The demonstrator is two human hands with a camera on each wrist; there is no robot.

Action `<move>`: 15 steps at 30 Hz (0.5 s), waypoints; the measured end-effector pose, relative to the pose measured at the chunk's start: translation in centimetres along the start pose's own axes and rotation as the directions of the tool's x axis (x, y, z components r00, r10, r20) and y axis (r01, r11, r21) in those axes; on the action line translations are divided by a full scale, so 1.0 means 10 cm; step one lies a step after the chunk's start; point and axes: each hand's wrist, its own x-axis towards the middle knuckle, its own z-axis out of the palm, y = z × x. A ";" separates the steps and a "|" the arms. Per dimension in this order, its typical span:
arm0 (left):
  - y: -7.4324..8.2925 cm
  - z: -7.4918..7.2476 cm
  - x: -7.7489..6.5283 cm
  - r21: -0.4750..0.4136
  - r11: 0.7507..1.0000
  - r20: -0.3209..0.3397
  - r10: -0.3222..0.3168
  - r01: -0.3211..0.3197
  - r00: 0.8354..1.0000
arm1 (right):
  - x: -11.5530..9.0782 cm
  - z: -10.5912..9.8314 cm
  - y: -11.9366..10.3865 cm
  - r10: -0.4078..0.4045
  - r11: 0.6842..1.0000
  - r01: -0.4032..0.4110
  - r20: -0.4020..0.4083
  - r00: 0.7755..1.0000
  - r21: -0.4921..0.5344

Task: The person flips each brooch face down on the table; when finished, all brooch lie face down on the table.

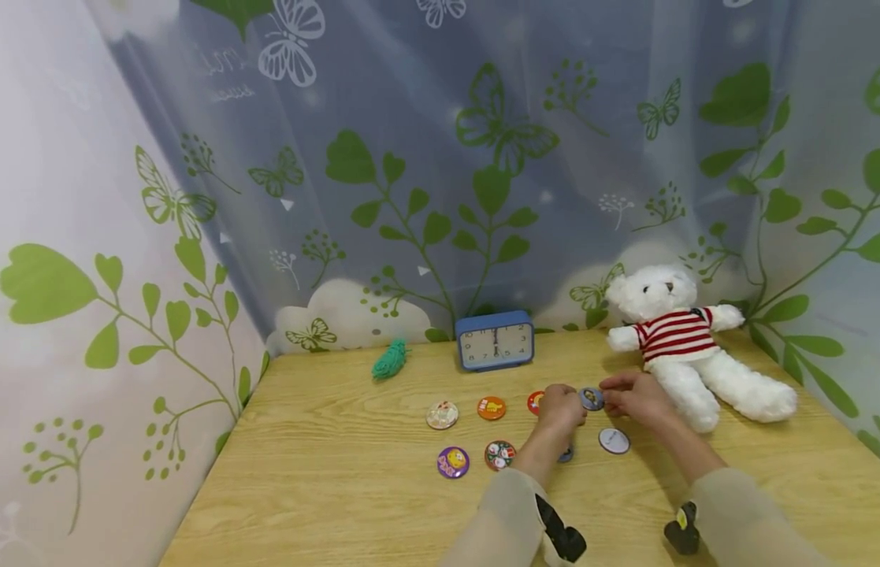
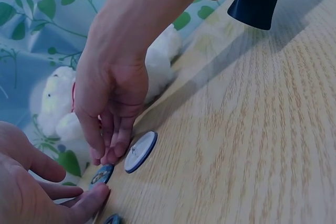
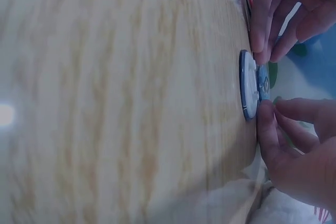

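Wooden tabletop (image 1: pixel 305 488) spread across the frame's lower part; a white bear (image 1: pixel 673 342) sat at right. Lower right of centre, the left hand (image 1: pixel 562 409) and right hand (image 1: pixel 640 399), fingers partly bent, held a blue badge (image 1: pixel 592 398) by opposite edges, near a white badge (image 1: pixel 614 441).

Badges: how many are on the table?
8. From left, back row: cream, orange, red, blue; front row: purple, patterned, dark-blue, white. Red and dark-blue are partly covered; the left grip may hide more.
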 end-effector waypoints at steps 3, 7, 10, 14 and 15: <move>-0.01 0.02 -0.01 -0.003 1.000 -0.013 0.002 -0.002 1.000 | 0.00 0.01 0.00 0.006 1.000 -0.006 -0.007 1.000 0.001; -0.01 0.04 -0.02 -0.019 1.000 -0.015 0.006 -0.007 1.000 | -0.01 0.01 -0.01 0.022 1.000 -0.022 -0.015 1.000 0.011; -0.01 0.04 -0.01 -0.051 0.999 -0.011 0.009 -0.010 1.000 | -0.02 0.02 -0.03 0.035 0.999 -0.035 -0.021 0.999 0.018; -0.03 0.05 -0.01 -0.090 0.996 -0.004 0.023 -0.023 1.000 | -0.03 0.03 -0.04 0.036 0.999 -0.035 -0.026 0.999 0.019; -0.04 0.05 0.00 -0.100 0.995 -0.002 0.023 -0.023 1.000 | -0.03 0.04 -0.04 0.040 0.999 -0.039 -0.029 0.999 0.019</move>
